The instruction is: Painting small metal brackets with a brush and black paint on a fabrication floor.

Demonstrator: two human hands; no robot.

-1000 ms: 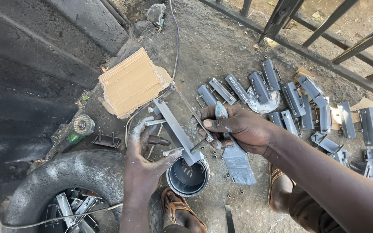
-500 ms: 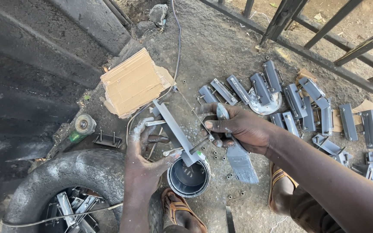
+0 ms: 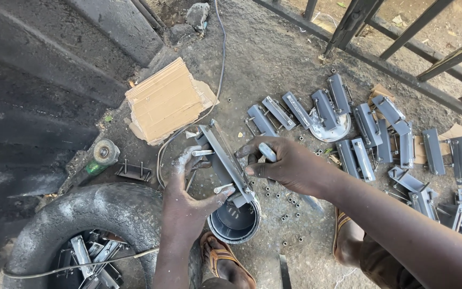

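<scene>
Item: grey metal bracket, long and flat, centre of the frame, its long axis running from upper left to lower right, tilted over the paint tin. Left hand, paint-smeared, comes up from the bottom edge with its grip closed around the bracket, fingers at the upper end and thumb near the lower end. Right hand, entering from the lower right, lies just beside the bracket on its right flank, grip closed on the pale handle of a brush; bristles hidden. Both hands are at the bracket; the left carries it. Containers: paint tin, round and open, directly beneath the bracket's lower end, holding grey paint; level unclear. Old tyre, lower left, its well holding several more metal brackets. Floor: rows of painted grey brackets laid out at right, scattered small nuts, a cardboard piece at upper centre-left, an angle grinder at left.
</scene>
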